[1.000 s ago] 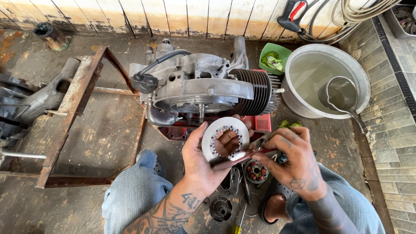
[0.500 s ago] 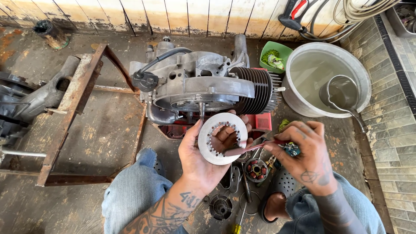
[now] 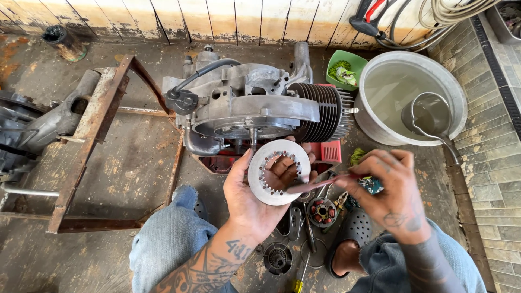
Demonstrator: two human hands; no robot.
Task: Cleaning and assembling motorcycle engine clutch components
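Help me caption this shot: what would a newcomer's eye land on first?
The pale metal ring in the left hand, centre frame, with the right hand laying a thin tool against it. Just behind sits the finned grey engine on the floor, and at upper right a big basin with a ladle in it.

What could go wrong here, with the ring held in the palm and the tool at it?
1. The left hand cradles the ring in an open palm; a slip of the tool in the right hand could jab the fingers behind the hole.
2. If dropped, the ring may land among the loose parts on the floor below.
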